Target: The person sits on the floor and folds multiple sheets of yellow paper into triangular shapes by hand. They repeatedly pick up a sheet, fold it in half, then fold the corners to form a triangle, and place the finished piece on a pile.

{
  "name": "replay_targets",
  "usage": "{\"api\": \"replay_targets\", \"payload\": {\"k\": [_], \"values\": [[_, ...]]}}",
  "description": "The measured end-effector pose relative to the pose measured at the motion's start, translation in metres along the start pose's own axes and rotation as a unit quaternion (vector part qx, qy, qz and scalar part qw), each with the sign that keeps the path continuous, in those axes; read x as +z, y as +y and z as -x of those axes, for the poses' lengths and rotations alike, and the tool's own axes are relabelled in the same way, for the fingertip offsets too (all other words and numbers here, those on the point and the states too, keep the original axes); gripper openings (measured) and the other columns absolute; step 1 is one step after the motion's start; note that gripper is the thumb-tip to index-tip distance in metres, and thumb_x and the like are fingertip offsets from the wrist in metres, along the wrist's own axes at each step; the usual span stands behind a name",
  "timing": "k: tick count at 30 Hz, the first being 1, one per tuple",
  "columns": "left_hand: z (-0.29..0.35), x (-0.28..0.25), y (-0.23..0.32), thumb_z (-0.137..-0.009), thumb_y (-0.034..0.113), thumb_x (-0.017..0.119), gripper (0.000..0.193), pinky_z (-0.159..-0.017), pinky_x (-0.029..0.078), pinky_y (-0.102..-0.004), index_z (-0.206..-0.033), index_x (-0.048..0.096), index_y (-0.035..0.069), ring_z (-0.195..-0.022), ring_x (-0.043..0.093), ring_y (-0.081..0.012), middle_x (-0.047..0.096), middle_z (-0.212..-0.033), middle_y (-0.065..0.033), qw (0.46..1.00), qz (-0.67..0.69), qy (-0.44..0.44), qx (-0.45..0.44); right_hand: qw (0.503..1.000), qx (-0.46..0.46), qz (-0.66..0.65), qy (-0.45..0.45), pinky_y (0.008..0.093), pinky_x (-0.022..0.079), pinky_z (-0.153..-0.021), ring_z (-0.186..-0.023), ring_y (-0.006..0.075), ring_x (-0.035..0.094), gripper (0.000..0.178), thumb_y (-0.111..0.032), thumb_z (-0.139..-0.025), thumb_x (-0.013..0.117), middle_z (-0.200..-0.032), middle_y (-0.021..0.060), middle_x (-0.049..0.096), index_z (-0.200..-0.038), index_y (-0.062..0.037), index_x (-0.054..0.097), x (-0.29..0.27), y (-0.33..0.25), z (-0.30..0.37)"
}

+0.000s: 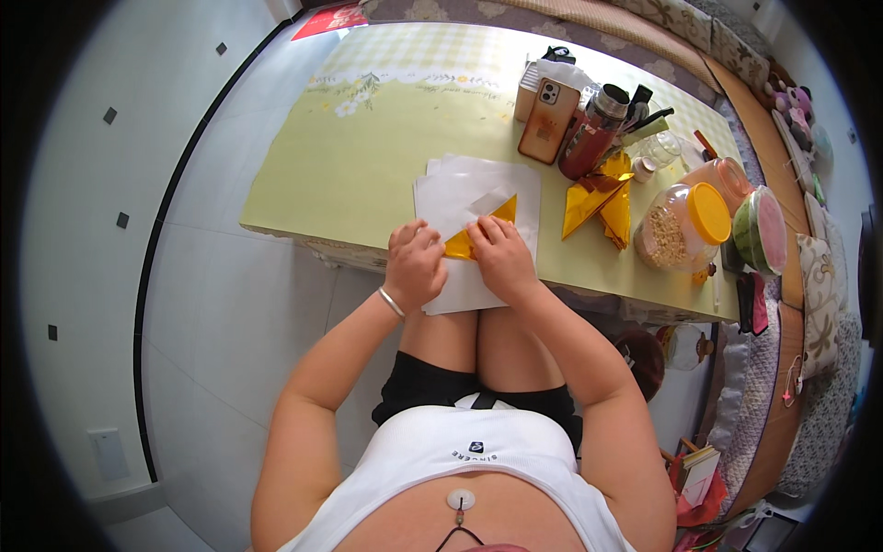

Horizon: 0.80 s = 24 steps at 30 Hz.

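A folded piece of shiny gold paper (458, 246) lies on a stack of white sheets (444, 191) at the table's near edge. My left hand (416, 265) is curled closed at the paper's left corner; its fingertips are partly hidden. On the paper's right part rests my right hand (502, 250), its fingers bent together and pressing on it. The hands cover part of the gold paper, and its upper right point shows beyond my right fingers. To the right lie folded gold paper pieces (602, 204), apart from both hands.
A phone (549, 120) leans upright at the back, beside a dark red thermos (593, 132). Farther right stand a yellow-lidded jar (676, 225) and a cut watermelon (762, 230). The pale green tablecloth (340, 175) stretches left, and the near table edge (598, 289) runs by my arms.
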<state>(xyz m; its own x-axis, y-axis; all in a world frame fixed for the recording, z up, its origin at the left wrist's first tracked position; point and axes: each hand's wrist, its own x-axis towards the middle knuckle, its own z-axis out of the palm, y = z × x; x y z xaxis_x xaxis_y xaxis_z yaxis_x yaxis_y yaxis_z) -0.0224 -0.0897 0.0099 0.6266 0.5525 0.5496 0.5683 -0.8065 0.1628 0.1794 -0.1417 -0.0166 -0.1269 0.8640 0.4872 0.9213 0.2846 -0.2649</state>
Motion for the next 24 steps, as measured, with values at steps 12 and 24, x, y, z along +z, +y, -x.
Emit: {"api": "replay_targets", "payload": {"k": [12, 24], "values": [[-0.047, 0.024, 0.005, -0.066, 0.032, 0.088, 0.048, -0.089, 0.041, -0.045, -0.098, 0.063, 0.006, -0.104, 0.054, -0.0315, 0.062, -0.097, -0.0094, 0.958, -0.003, -0.148, -0.245, 0.995, -0.082, 0.036, 0.034, 0.0369, 0.05, -0.095, -0.114, 0.0285, 0.061, 0.016, -0.008, -0.084, 0.061, -0.11, 0.006, 0.07, -0.097, -0.0053, 0.071, -0.01, 0.068, -0.027], [-0.041, 0.037, 0.033, -0.078, 0.0, 0.06, 0.025, -0.086, 0.051, -0.0446, -0.103, 0.063, -0.003, -0.095, 0.065, -0.0354, 0.068, -0.104, -0.0176, 0.997, 0.045, -0.045, -0.038, 0.987, -0.156, 0.037, 0.009, 0.0414, 0.031, -0.119, -0.126, 0.0216, 0.056, 0.04, -0.01, -0.086, 0.061, -0.131, 0.0062, 0.063, -0.126, -0.0124, 0.063, -0.021, 0.06, -0.052]]}}
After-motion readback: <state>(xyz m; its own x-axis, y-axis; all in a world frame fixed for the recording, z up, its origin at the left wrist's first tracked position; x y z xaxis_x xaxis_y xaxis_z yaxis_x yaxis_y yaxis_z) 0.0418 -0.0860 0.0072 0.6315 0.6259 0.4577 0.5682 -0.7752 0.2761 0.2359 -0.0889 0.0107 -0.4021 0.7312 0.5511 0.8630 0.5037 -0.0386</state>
